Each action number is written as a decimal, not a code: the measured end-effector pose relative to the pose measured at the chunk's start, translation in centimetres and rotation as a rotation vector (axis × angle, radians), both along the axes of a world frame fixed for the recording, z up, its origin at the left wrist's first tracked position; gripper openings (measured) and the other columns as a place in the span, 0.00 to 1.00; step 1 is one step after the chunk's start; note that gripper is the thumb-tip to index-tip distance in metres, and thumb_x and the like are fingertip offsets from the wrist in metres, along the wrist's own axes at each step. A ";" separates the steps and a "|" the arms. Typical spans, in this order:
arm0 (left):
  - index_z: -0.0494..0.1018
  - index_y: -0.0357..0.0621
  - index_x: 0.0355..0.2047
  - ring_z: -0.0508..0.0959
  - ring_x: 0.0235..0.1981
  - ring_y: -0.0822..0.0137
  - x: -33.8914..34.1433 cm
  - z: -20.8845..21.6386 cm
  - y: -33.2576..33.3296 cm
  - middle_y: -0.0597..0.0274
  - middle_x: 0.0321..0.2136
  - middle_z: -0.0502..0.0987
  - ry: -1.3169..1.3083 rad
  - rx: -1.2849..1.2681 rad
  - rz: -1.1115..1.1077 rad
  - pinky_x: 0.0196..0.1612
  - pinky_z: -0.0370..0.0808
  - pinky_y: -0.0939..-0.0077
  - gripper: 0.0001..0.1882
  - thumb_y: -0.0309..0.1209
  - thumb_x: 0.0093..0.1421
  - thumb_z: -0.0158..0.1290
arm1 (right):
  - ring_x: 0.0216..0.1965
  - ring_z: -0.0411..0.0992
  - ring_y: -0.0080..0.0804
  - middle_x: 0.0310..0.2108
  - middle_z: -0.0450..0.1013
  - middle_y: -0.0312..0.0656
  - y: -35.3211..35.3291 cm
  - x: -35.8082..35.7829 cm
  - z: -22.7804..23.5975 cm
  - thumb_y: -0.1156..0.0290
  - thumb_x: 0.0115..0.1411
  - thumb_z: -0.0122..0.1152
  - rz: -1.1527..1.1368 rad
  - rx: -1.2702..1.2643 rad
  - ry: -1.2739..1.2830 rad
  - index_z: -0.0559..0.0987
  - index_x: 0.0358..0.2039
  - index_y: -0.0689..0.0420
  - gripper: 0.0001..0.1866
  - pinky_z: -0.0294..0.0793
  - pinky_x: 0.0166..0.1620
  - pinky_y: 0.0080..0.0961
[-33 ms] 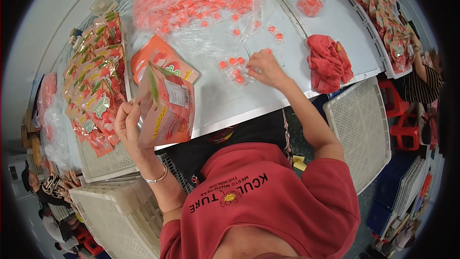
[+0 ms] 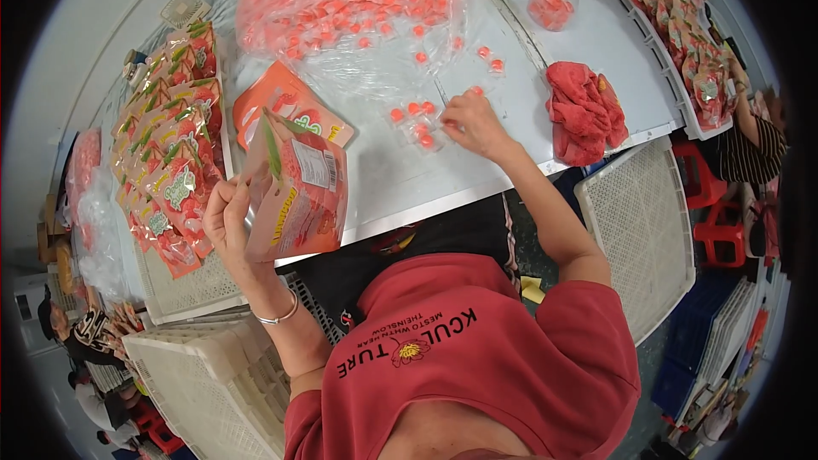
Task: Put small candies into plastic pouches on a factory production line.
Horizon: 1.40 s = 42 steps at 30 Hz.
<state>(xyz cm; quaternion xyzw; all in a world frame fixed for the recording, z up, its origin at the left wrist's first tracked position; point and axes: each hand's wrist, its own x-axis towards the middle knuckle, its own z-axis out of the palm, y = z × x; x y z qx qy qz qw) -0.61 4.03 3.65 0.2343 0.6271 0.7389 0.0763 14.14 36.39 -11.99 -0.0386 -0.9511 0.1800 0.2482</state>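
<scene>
White tabletop (image 2: 388,192) spreads beneath everything, and across its far part sprawls a big clear bag (image 2: 358,21) full of red wrapped sweets. Rows of filled pouches (image 2: 175,149) stand along the left. Next in size comes the pink printed pouch (image 2: 307,192) at the table's near edge, its long axis running roughly near to far and tilted; the left hand (image 2: 228,217) grips it by its left side between thumb and fingers. A flat pouch (image 2: 273,102) lies just behind it. Well to the right sits a crumpled red cloth (image 2: 588,115). The right hand (image 2: 473,123) has its fingers bent and fingertips drawn together; I cannot tell whether they pinch anything. Smallest are the loose sweets (image 2: 423,138), a cluster immediately left of those fingertips, between them and the held pouch, so the right hand is clearly the nearer one.
</scene>
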 end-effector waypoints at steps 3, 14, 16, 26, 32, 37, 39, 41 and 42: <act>0.62 0.41 0.17 0.64 0.25 0.80 0.4 0.2 0.0 0.63 0.25 0.74 -0.004 0.004 0.022 0.32 0.62 0.85 0.11 0.24 0.57 0.47 | 0.33 0.68 0.40 0.29 0.72 0.40 2.1 0.1 -0.6 0.76 0.43 0.61 -0.192 -0.034 -0.019 0.78 0.27 0.55 0.07 0.66 0.39 0.33; 0.63 0.43 0.18 0.63 0.22 0.80 0.2 0.3 -0.9 0.67 0.22 0.70 0.005 0.023 0.052 0.30 0.60 0.86 0.09 0.25 0.56 0.46 | 0.40 0.72 0.29 0.38 0.74 0.36 0.9 -3.0 1.5 0.74 0.55 0.55 -0.046 -0.719 -0.082 0.78 0.37 0.56 0.09 0.68 0.44 0.25; 0.63 0.41 0.18 0.64 0.24 0.80 0.1 0.4 -1.3 0.64 0.24 0.72 -0.005 0.027 0.047 0.31 0.62 0.85 0.10 0.25 0.56 0.47 | 0.42 0.71 0.24 0.40 0.74 0.35 2.6 -2.4 2.5 0.73 0.59 0.52 0.035 -1.009 0.140 0.77 0.40 0.59 0.10 0.67 0.44 0.20; 0.63 0.40 0.18 0.63 0.23 0.80 -0.4 0.0 -2.4 0.65 0.22 0.71 -0.024 0.060 0.060 0.30 0.61 0.86 0.11 0.25 0.56 0.48 | 0.32 0.74 0.26 0.29 0.77 0.42 5.6 2.0 2.0 0.71 0.57 0.53 -0.319 -0.636 0.073 0.78 0.36 0.64 0.11 0.71 0.36 0.20; 0.63 0.41 0.18 0.63 0.23 0.80 0.3 0.5 -0.7 0.65 0.23 0.71 -0.020 0.039 0.060 0.31 0.61 0.86 0.11 0.25 0.56 0.48 | 0.34 0.73 0.28 0.32 0.76 0.42 3.0 1.4 0.1 0.68 0.55 0.57 -0.169 -0.976 0.013 0.78 0.39 0.60 0.13 0.71 0.40 0.24; 0.62 0.41 0.18 0.63 0.24 0.80 0.2 0.7 -0.9 0.64 0.24 0.72 -0.030 0.054 0.047 0.31 0.61 0.86 0.11 0.24 0.56 0.47 | 0.49 0.67 0.38 0.50 0.68 0.44 -0.6 -1.0 0.7 0.56 0.52 0.60 -0.147 -0.420 0.079 0.74 0.48 0.51 0.24 0.64 0.51 0.33; 0.62 0.41 0.17 0.63 0.24 0.80 0.3 0.9 -0.6 0.64 0.25 0.72 -0.015 0.048 0.042 0.31 0.61 0.86 0.11 0.24 0.56 0.47 | 0.53 0.63 0.42 0.54 0.64 0.44 -4.5 -2.3 1.3 0.50 0.51 0.60 -0.084 -0.144 0.068 0.73 0.49 0.49 0.27 0.61 0.55 0.37; 0.62 0.41 0.17 0.63 0.25 0.80 0.8 1.4 0.0 0.65 0.24 0.72 0.008 -0.033 0.085 0.32 0.60 0.86 0.11 0.24 0.56 0.46 | 0.60 0.53 0.46 0.61 0.53 0.45 -6.4 -3.0 1.2 0.42 0.46 0.59 0.008 0.235 -0.084 0.68 0.55 0.49 0.38 0.53 0.59 0.39; 0.62 0.41 0.17 0.63 0.25 0.80 0.9 1.5 0.2 0.65 0.24 0.72 0.012 -0.032 0.089 0.32 0.60 0.86 0.11 0.24 0.56 0.46 | 0.60 0.53 0.46 0.61 0.53 0.45 -6.3 -3.5 1.0 0.42 0.46 0.59 0.011 0.237 -0.079 0.68 0.55 0.49 0.38 0.53 0.59 0.39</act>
